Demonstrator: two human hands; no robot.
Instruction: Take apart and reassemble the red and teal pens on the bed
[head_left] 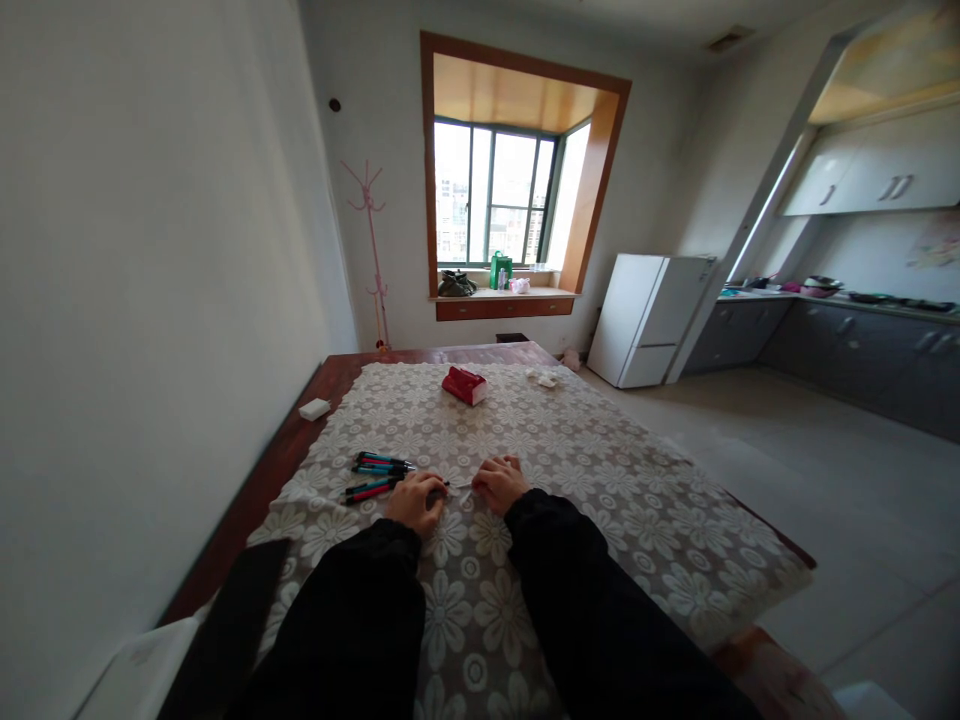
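My left hand [417,502] rests on the flowered tablecloth [471,600], its fingers curled round something dark whose tip shows near the fingertips. Beside it on the left lie several pens [381,463] with black, blue and red parts; a red and black pen [370,490] reaches up to the hand. My right hand [499,484] is a little to the right, fingers bent and pressed together at the cloth. A thin pale strip shows between the two hands, close to the right fingertips; what the right hand grips is too small to make out.
A red packet [465,385] lies farther back on the table, with crumpled white tissue [544,379] to its right. A small white box [314,409] sits at the left edge. A dark flat object [236,620] is near left.
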